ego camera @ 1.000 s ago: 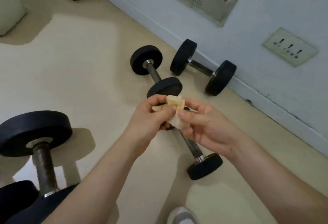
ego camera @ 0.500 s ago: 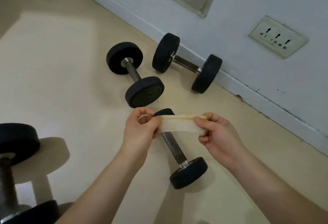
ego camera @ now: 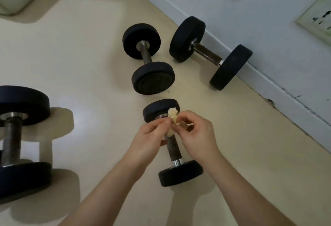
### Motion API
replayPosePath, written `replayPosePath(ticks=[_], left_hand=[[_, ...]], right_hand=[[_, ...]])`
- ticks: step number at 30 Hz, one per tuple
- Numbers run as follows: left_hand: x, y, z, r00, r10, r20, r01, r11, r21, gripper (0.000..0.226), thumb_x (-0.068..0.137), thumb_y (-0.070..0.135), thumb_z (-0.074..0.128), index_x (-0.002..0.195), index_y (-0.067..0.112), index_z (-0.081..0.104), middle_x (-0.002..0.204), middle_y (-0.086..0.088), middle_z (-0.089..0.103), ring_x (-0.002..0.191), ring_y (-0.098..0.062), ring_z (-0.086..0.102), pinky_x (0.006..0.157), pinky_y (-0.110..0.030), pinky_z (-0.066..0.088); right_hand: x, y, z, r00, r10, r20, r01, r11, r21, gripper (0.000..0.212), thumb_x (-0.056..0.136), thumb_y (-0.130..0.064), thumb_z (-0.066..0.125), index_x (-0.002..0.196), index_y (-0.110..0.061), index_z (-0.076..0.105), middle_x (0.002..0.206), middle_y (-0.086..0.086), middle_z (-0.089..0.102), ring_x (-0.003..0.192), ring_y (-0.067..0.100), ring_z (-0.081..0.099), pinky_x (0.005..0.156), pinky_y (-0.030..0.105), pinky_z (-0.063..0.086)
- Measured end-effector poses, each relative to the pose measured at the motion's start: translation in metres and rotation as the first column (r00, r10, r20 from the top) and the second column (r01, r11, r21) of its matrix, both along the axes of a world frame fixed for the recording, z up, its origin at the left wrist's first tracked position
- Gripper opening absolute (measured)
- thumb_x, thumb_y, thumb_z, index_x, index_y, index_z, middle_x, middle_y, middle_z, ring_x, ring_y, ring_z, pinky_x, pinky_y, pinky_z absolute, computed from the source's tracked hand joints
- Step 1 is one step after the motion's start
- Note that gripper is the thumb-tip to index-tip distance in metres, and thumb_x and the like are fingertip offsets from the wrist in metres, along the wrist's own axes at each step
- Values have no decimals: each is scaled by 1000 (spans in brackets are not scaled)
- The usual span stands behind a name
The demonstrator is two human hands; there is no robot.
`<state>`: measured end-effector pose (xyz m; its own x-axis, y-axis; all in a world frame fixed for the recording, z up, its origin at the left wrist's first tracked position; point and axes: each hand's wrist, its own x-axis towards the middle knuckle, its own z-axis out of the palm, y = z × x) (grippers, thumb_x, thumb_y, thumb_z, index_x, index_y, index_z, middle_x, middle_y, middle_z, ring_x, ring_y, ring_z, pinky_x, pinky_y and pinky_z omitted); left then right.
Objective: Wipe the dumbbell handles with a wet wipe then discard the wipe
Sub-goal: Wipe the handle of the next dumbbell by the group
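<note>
A bunched, yellowish wet wipe [ego camera: 173, 118] was held above the floor [ego camera: 86, 64], pinched between the fingertips of both hands. The left hand [ego camera: 149, 137] gripped it from the left with curled fingers, and the right hand [ego camera: 198, 133] pinched it from the right, its other fingers loosely bent. The wipe's long axis ran roughly away from the person, one crumpled end poking out beyond the fingers. It hung over the far end of the nearest dumbbell [ego camera: 175, 151]; whether it touched the handle could not be told, as the hands covered that spot.

There were four dumbbells and one wipe. The nearest lay with its handle pointing away from the person, tilted slightly left at the far end. The second dumbbell [ego camera: 146, 55] lay just beyond it on much the same line. The third dumbbell [ego camera: 207, 54] lay beside the wall [ego camera: 250, 10], along the skirting. The fourth dumbbell [ego camera: 11, 138], seemingly larger, lay well apart at the left edge.
</note>
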<state>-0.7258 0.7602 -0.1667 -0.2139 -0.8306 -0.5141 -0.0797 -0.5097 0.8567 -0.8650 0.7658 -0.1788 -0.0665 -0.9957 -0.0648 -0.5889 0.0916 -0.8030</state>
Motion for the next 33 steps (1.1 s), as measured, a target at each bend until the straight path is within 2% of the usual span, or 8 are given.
replayPosePath(ticks=[2,5,8,10,17,22,28,33], left_hand=[[-1,11,-5,985,-45,166,55,997,-59,22,96,37,51,112,37,67,104,21,66,98,5,58,91,-27,49],[-2,37,-15,815,-241,526,371,915,-156,23,87,41,63,109,41,63,104,22,56,96,3,52,86,-20,47],[-8,64,-31,612,-410,677,651,747,-136,48,78,51,68,122,42,52,108,19,48,102,-2,42,89,-19,40],[-8,70,-41,567,-344,748,682,705,-193,54,79,47,67,128,43,45,111,16,47,103,-6,41,87,-20,40],[14,83,-50,661,-239,711,583,761,-286,55,67,37,71,117,43,47,96,13,51,85,-11,51,72,-28,48],[35,81,-58,686,-242,686,558,781,-282,62,65,33,77,117,45,44,97,18,50,84,-5,50,74,-21,44],[52,87,-60,662,-256,704,568,784,-249,62,65,27,79,111,44,41,96,16,51,83,-5,51,71,-19,42],[66,78,-54,566,-330,755,655,736,-170,36,70,29,70,98,33,48,96,13,51,88,-10,50,74,-29,46]], right_hand=[[-11,-6,-10,998,38,-51,-37,999,24,10,89,-20,62,90,-30,62,84,-15,62,81,0,58,69,13,50],[-19,-18,-26,978,153,-142,-144,987,69,15,90,-19,60,101,-27,66,93,-11,62,85,4,57,78,27,54],[-13,-38,-45,926,310,-215,-288,949,124,22,90,-17,58,108,-22,70,104,-4,62,95,12,57,87,32,51],[-11,-47,-54,923,330,-196,-316,943,102,21,89,-17,61,107,-20,72,107,-4,61,97,11,57,90,28,50],[-25,-7,-53,794,608,16,-581,751,314,12,78,-14,75,89,-19,77,87,-14,59,80,2,60,79,19,49],[11,-40,-65,914,372,-165,-372,928,32,14,85,-15,67,97,-13,73,93,-7,61,83,8,57,78,18,46],[5,1,-54,787,614,-60,-578,767,280,11,81,-9,68,84,-17,75,79,-18,56,75,-1,57,75,15,43],[36,-41,-55,871,446,-206,-432,895,109,12,85,-13,66,94,-14,74,89,-11,58,82,7,56,81,20,46]])
